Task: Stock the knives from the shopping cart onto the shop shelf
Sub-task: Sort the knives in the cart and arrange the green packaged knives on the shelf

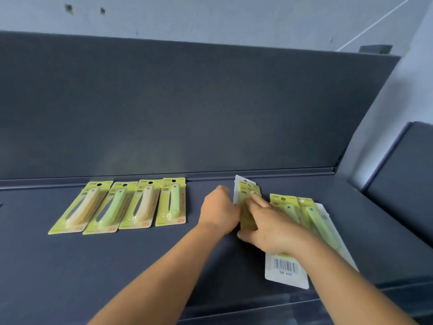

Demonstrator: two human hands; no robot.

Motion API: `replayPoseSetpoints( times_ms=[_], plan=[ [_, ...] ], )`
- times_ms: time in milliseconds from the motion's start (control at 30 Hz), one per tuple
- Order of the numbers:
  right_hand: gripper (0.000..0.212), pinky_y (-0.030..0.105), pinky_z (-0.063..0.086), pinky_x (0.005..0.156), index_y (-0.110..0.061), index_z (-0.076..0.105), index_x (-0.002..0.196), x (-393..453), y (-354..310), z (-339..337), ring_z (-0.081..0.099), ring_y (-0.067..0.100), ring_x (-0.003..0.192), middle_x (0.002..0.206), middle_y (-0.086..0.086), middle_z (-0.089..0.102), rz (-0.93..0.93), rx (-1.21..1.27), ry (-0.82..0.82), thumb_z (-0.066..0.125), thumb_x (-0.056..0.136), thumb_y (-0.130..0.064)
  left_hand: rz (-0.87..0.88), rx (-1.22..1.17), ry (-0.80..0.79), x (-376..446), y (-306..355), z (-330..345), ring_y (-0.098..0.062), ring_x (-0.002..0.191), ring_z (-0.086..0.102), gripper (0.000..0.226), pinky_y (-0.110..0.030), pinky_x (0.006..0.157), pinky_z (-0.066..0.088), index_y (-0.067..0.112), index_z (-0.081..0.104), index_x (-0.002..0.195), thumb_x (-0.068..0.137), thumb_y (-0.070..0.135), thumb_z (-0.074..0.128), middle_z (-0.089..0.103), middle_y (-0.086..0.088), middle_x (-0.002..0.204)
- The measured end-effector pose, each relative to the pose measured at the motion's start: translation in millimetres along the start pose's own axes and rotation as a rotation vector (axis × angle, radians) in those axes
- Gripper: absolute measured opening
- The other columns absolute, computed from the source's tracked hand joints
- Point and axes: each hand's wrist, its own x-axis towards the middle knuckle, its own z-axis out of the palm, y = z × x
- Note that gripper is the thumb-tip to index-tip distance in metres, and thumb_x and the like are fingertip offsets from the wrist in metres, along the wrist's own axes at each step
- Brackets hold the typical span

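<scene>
Holding one knife pack (246,202) at centre frame between my left hand (219,211) and right hand (264,227), I should lay it flat on the shelf (140,266), squarely beside the row (121,205) at left.

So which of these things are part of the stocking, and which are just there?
Job: four knife packs in a row; pack in both hands; pile of packs; shelf; left hand; right hand.
Just there: wall; next shelf.

carded knives (170,202) flat on shelf (140,254)
</scene>
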Motion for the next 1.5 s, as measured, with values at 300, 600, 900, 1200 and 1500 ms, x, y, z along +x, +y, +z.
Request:
replayPoseSetpoints(
  times_ms=[300,600,900,1200,1500],
  plan=[
    [0.070,0.036,0.025,0.115,-0.020,0.016,0.151,9,-11,-2,0.021,0.024,0.144,0.161,-0.008,-0.005,-0.002,-0.104,-0.023,0.047,0.094,-0.047,0.193,0.633,0.210,-20,-10,-53,-0.025,0.100,0.052,0.021,-0.026,0.066,0.032,0.012,0.059,0.104,0.087,0.006,0.050,0.050,-0.008,0.112],
    [0.053,0.032,0.037,0.097,-0.024,0.037,0.138,24,-20,2,0.038,0.022,0.132,0.155,-0.010,0.014,0.003,-0.096,-0.025,0.051,0.091,-0.045,0.297,0.846,-0.073,-34,-2,-25,-0.026,0.118,0.043,0.036,-0.031,0.084,0.044,0.009,0.052,0.126,0.090,0.009,0.053,0.043,-0.012,0.129],
    [0.067,0.033,0.026,0.114,-0.028,0.011,0.152,21,-13,3,0.013,0.017,0.146,0.158,-0.017,-0.012,0.045,-0.027,-0.037,0.033,0.094,-0.004,0.499,0.704,-0.416,-9,-42,-61,-0.025,0.123,0.043,0.045,-0.036,0.102,0.037,0.012,0.038,0.137,0.092,0.008,0.043,0.033,-0.002,0.136],
    [0.074,0.029,0.035,0.107,-0.029,0.006,0.153,38,-33,12,0.015,0.014,0.146,0.157,-0.021,-0.015,-0.002,0.052,0.007,0.035,0.093,0.004,0.434,0.738,-0.076,-7,-54,-42,-0.022,0.117,0.039,0.051,-0.030,0.097,0.037,0.017,0.037,0.139,0.090,0.006,0.046,0.032,0.000,0.138],
    [0.068,0.031,0.033,0.111,-0.022,0.012,0.152,48,-44,15,0.008,0.013,0.147,0.158,-0.016,-0.015,-0.080,0.019,0.014,0.035,0.093,0.002,0.380,0.699,-0.012,-8,-60,-41,-0.021,0.118,0.040,0.047,-0.031,0.094,0.039,0.017,0.040,0.135,0.090,0.006,0.046,0.035,0.000,0.137]
  ],
)
